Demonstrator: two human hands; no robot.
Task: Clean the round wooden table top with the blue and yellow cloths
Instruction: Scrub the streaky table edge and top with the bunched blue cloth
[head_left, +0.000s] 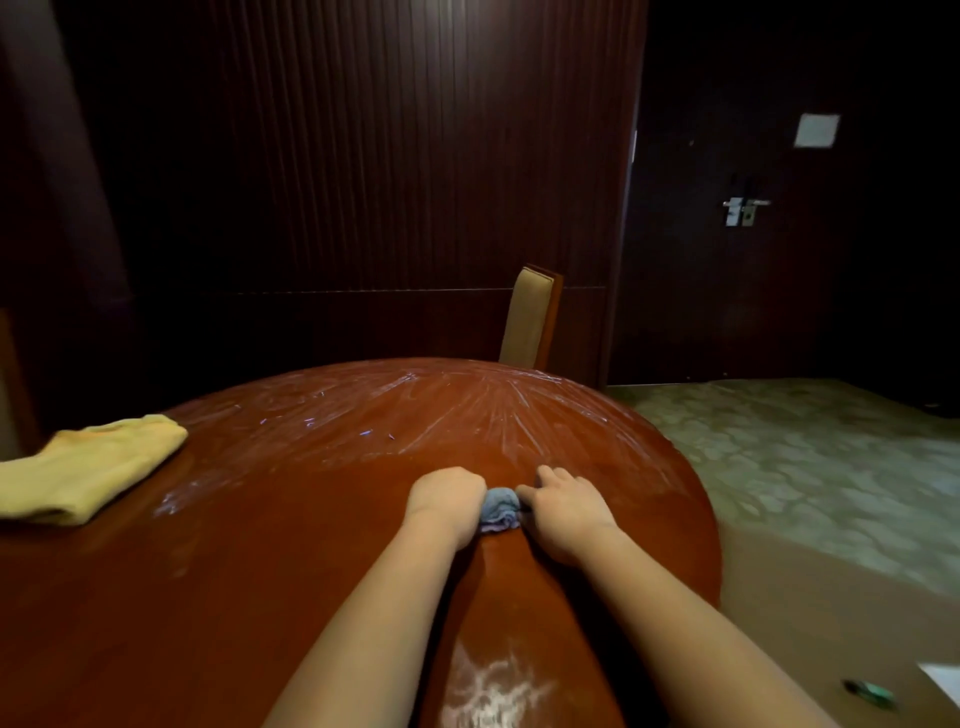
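The round wooden table top fills the lower view, with wet streaks across its far half and a smear near the front edge. A small bunched blue cloth lies on the table, right of centre. My left hand grips its left side with curled fingers. My right hand pinches its right end, with the other fingers resting on the wood. The folded yellow cloth lies on the table at the far left, away from both hands.
A padded wooden chair stands behind the table's far edge. Dark wood panelling lies beyond, and a dark door with a metal handle is at the right. Patterned carpet spreads to the right of the table.
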